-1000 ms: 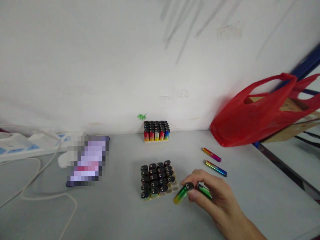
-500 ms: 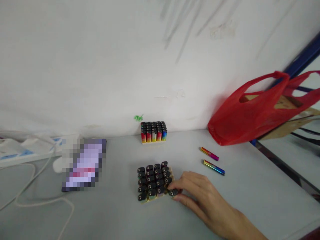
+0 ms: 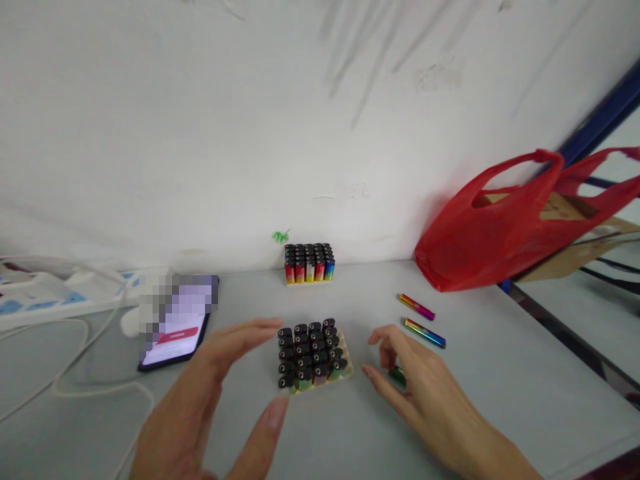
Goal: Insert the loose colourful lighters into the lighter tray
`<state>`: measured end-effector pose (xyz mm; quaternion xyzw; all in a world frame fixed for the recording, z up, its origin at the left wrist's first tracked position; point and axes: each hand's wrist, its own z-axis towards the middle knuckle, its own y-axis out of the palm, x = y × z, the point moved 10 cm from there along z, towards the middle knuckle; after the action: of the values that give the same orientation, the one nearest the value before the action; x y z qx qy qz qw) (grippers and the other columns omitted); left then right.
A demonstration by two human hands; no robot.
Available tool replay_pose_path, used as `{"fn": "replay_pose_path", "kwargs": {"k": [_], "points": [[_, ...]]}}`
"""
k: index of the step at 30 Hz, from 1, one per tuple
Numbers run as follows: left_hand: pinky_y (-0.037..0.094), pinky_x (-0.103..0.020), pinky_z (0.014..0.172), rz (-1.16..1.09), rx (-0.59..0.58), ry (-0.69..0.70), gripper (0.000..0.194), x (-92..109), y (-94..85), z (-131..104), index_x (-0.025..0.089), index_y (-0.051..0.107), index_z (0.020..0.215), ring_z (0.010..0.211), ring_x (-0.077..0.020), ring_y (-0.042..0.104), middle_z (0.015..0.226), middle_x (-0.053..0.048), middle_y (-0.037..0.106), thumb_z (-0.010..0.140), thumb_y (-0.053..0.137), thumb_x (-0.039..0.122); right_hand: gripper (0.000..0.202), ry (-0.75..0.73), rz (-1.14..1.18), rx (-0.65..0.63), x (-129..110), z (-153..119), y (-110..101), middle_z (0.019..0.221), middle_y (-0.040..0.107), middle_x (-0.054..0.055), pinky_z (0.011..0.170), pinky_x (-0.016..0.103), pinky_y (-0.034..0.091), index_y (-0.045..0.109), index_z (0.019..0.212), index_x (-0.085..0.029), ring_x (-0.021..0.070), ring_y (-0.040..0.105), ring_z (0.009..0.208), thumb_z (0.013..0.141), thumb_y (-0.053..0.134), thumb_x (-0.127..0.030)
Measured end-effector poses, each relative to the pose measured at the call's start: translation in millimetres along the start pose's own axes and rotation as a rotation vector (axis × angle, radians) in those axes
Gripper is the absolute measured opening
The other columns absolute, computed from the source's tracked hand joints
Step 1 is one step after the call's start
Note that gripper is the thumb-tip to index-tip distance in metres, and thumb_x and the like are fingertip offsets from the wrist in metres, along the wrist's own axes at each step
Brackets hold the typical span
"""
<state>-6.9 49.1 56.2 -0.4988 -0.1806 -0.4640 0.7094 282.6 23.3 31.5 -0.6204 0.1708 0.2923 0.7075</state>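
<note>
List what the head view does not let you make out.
Head view:
- Green lighter: mostly hidden by the right hand.
- Phone: part of its screen blurred into blocks.
- Red bag: cut off by the right edge.
- Left hand: wrist beyond the bottom edge.

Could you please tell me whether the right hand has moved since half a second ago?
Yes: the right hand has moved right, off the corner of the near tray, judged against the block of lighters by the wall.
</note>
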Motion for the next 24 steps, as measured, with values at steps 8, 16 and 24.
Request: {"fn": "replay_pose_path", "kwargs": {"k": [8,16,24], "points": [[0.040,-0.063,0.133,0.079,0.070,0.132,0.069,15,25.1,49,0.030,0.044,0.164,0.153,-0.0391,0.052,0.164,-0.010,0.054,0.102,0.072,0.039,0.013,0.105,-0.243,0.042,57,-40,-12,0.098,0.072,0.007,0.076,0.045,0.054,0.067,0.100,-0.026,0.0303,0.071,0.083,0.098,0.077,-0.033],[0.032,-0.067,0.137,-0.077,-0.153,0.064,0.089,-20,53.9,27,0.031,0.028,0.174,0.165,-0.0417,0.039,0.177,-0.014,0.039,0.100,0.077,0.036,0.021,0.139,0.209,-0.065,38,2,-2,0.100,0.070,0.004,0.080,0.038,0.051,0.059,0.105,-0.025,0.0236,0.066,0.088,0.114,0.061,-0.044],[0.042,-0.073,0.129,-0.221,-0.320,-0.065,0.116,-37,82.8,15,0.044,0.017,0.173,0.157,-0.0424,0.051,0.175,-0.014,0.044,0.086,0.092,0.026,0.035,0.283,1.169,-0.121,7,90,37,0.064,0.038,-0.012,0.048,0.023,0.017,0.060,0.102,-0.023,0.0098,0.022,0.054,0.098,0.079,-0.052]]}}
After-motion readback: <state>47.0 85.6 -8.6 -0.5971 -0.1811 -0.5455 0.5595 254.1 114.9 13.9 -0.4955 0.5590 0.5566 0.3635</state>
